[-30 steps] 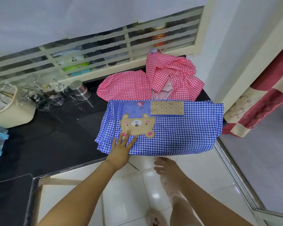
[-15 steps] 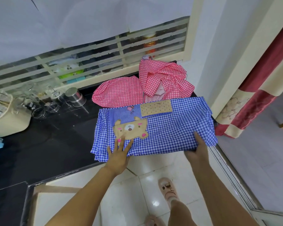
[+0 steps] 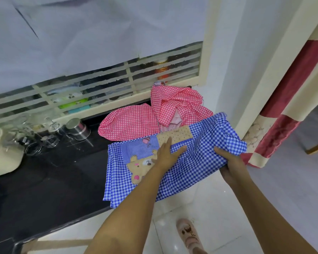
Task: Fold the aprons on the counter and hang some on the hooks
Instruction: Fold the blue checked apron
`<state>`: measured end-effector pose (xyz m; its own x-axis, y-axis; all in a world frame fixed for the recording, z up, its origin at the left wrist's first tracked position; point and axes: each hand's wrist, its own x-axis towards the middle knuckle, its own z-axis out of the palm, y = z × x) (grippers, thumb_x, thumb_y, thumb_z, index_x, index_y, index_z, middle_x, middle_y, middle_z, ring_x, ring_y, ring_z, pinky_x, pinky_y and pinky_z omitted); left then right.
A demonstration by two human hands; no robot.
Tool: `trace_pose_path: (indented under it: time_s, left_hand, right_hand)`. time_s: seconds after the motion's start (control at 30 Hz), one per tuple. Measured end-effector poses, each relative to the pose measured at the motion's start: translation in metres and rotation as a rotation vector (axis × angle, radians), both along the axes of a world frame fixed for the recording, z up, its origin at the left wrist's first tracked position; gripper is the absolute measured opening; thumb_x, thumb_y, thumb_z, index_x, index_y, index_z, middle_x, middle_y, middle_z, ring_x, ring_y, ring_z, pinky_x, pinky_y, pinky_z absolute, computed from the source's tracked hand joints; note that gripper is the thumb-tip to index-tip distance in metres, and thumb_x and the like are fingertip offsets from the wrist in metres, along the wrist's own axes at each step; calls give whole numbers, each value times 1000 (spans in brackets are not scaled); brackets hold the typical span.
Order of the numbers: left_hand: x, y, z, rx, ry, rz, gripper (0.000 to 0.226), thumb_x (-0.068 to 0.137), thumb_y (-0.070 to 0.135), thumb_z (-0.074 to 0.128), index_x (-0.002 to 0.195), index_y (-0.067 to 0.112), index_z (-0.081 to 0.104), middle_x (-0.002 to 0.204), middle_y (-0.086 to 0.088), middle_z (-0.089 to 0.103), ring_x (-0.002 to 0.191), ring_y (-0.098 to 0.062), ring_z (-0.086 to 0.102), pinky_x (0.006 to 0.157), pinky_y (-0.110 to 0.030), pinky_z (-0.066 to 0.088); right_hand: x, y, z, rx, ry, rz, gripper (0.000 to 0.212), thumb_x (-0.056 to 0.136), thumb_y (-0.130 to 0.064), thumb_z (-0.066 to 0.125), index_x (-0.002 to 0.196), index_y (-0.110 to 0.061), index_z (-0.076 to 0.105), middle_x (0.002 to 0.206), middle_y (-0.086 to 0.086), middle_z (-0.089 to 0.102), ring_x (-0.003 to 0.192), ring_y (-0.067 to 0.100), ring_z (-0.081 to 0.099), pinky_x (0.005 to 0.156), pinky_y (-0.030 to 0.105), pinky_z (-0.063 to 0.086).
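At the counter's (image 3: 44, 180) right edge I see one blue apron (image 3: 191, 173): left hand (image 3: 168, 153) flat on it, right hand (image 3: 231, 162) grasping its end; behind, seemingly two pink aprons (image 3: 132, 122).

Black counter (image 3: 44, 180), louvred window (image 3: 117, 83), white tiled floor (image 3: 218, 208), red-cream curtain (image 3: 283, 110).
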<state>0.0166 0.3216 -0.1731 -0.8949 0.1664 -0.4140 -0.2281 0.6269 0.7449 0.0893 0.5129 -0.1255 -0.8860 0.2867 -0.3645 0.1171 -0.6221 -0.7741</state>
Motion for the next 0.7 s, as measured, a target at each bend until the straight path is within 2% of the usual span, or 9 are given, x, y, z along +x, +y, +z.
trace_pose_path:
  time_s: [0.1, 0.17, 0.23, 0.3, 0.37, 0.47, 0.53, 0.6, 0.7]
  left_hand:
    - [-11, 4, -2, 172, -190, 9, 110, 57, 92, 50, 149, 36, 25, 159, 2, 18, 145, -23, 19, 116, -53, 22]
    - [-17, -2, 14, 428, -290, 12, 85, 75, 82, 45, 143, 32, 40, 147, 4, 43, 132, -18, 43, 111, -45, 36]
    - [-23, -21, 36, 611, -344, 105, 61, 93, 67, 30, 130, 25, 56, 129, 5, 59, 119, -14, 55, 108, -39, 38]
    - [-23, -60, 51, 584, -276, 212, 48, 98, 55, 30, 113, 24, 63, 120, 3, 63, 110, -14, 58, 107, -37, 38]
    - [-20, -102, 57, 363, -172, 338, 48, 96, 57, 38, 113, 23, 66, 125, 1, 63, 112, -16, 58, 105, -40, 40]
    - [13, -158, 61, 292, -162, 560, 53, 93, 62, 37, 101, 18, 66, 104, -1, 66, 93, -17, 60, 88, -37, 44]
    - [36, -178, 55, 477, -308, 633, 67, 86, 72, 35, 103, 14, 65, 101, -4, 66, 93, -21, 62, 78, -38, 47]
    - [48, -189, 40, 647, -371, 625, 78, 77, 80, 33, 116, 19, 64, 117, -7, 66, 108, -26, 62, 82, -42, 50]
    - [51, -189, 32, 642, -317, 683, 57, 86, 67, 41, 112, 22, 64, 110, -6, 70, 104, -25, 64, 85, -41, 51]
  right_hand:
    - [-1, -20, 14, 76, 56, 223, 57, 71, -4, 74, 122, -22, 56, 112, -5, 70, 100, 19, 68, 76, 36, 59]
    - [-4, -36, 21, 220, 66, 382, 66, 65, -17, 84, 123, -25, 56, 116, -5, 68, 104, 20, 66, 81, 42, 57]
    - [-5, -56, 30, 370, 99, 466, 42, 75, -9, 78, 110, -26, 61, 105, -6, 71, 97, 17, 68, 78, 35, 57]
    - [-5, -81, 37, 550, 124, 492, 32, 77, -10, 75, 103, -23, 62, 100, -7, 69, 93, 13, 66, 76, 26, 53]
    - [-5, -106, 38, 775, 164, 470, 32, 73, -22, 69, 103, -20, 59, 94, -12, 64, 88, 3, 60, 71, 13, 44]
    - [3, -149, 27, 975, 220, 500, 27, 85, -14, 65, 110, -15, 55, 91, -10, 57, 80, 4, 53, 69, 16, 37]
    - [10, -175, 16, 1076, 272, 604, 31, 89, -17, 59, 117, -10, 51, 100, -3, 53, 88, 10, 49, 75, 19, 34]
    - [15, -199, -9, 1174, 324, 809, 37, 85, -21, 52, 117, -4, 49, 115, 8, 51, 105, 20, 48, 86, 26, 38]
    - [24, -219, -54, 1491, 237, 1207, 46, 88, -19, 54, 131, -7, 41, 159, 4, 12, 147, 24, 4, 118, 48, 8]
